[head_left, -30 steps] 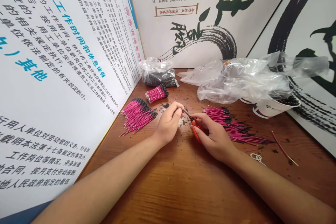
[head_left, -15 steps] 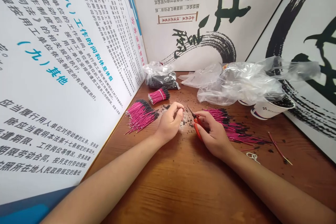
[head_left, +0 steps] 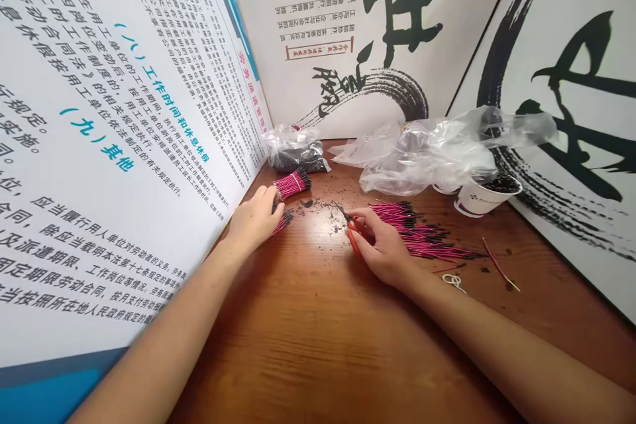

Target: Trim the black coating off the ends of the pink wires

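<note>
Left hand (head_left: 253, 218): fingers (head_left: 263, 195) loosely curled, tips touching or just beside a bound bundle of pink wires (head_left: 293, 184); any grip cannot be made out. Pile of black-tipped pink wires (head_left: 283, 222), mostly hidden beneath the hand. Right hand (head_left: 380, 245): fingers closed round orange-handled scissors (head_left: 352, 235), handles largely covered, long axis slanting up and left, narrow blades pointing away from the person toward black crumbs (head_left: 322, 211). Just beside the right hand, a loose spread of pink wires (head_left: 417, 232) on a wooden table (head_left: 298, 344). Farther back, a paper cup (head_left: 484, 197) holding black bits, against crumpled plastic bags (head_left: 427, 159).
</note>
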The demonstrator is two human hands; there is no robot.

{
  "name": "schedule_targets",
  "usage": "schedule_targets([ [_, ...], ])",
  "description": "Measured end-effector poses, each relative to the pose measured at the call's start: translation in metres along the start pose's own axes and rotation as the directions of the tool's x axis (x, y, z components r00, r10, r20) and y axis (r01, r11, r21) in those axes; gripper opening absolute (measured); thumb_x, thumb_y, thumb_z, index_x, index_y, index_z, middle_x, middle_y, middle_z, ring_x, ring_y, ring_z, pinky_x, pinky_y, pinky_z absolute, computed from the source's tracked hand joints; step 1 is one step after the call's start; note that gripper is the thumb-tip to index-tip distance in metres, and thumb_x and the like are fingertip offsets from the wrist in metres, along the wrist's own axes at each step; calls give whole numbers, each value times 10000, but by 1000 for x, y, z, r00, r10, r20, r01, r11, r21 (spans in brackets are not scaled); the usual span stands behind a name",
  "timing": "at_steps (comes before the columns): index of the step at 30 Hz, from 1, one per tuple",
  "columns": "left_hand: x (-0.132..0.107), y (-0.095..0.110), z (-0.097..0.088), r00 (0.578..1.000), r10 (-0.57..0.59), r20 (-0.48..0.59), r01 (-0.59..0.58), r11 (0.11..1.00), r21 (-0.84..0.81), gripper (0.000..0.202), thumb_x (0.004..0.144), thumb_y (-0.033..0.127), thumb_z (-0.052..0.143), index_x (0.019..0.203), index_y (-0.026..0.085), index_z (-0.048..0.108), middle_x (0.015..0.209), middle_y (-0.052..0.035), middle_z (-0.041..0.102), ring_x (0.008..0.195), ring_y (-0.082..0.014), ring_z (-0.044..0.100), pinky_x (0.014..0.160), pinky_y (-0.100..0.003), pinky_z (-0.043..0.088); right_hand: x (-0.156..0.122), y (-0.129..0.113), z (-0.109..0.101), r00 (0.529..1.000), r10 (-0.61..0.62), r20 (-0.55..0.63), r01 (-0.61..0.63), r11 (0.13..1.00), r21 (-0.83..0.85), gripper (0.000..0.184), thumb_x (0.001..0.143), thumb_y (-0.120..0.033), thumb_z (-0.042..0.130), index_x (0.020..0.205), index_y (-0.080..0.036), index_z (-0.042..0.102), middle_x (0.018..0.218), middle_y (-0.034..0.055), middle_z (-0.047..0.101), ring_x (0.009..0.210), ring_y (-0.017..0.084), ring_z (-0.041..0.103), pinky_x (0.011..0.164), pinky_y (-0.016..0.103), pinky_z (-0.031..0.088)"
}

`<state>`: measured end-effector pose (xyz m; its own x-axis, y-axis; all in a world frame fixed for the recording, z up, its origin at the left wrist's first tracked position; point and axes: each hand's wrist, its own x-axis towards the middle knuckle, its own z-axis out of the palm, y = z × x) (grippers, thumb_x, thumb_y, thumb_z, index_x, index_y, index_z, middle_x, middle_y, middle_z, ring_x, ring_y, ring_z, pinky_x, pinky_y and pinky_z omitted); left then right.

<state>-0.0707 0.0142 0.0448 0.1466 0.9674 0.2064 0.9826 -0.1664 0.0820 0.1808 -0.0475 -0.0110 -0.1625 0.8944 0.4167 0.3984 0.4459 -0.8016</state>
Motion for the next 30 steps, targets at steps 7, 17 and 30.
schedule_targets([
  [7, -26, 67, 20, 865, 484, 133, -449, 865, -225, 141, 933, 236, 417, 956, 216, 554, 1004, -36, 636, 851, -192, 621, 750, -318, 474, 7, -2, -6, 943, -29, -332, 143, 935, 325, 188, 942, -291, 576, 1113, -248, 512, 721, -44, 520, 561, 115, 459, 527, 225, 383],
  [17, -11, 126, 54, 811, 584, -36, -580, 794, -181, 150, 935, 242, 461, 987, 163, 578, 1002, -92, 629, 880, -232, 607, 762, -351, 506, 11, 4, -15, 929, -54, -365, 164, 947, 277, 205, 932, -268, 577, 1125, -237, 515, 757, -29, 525, 625, 134, 486, 591, 250, 414],
  [30, -15, 109, 43, 892, 433, -133, -435, 737, -518, 83, 888, 167, 466, 825, 200, 509, 872, -19, 573, 769, -163, 535, 692, -295, 406, 10, 13, -10, 961, -38, -275, 106, 966, 237, 189, 939, -244, 553, 1122, -237, 506, 739, -35, 516, 623, 138, 475, 568, 245, 388],
])
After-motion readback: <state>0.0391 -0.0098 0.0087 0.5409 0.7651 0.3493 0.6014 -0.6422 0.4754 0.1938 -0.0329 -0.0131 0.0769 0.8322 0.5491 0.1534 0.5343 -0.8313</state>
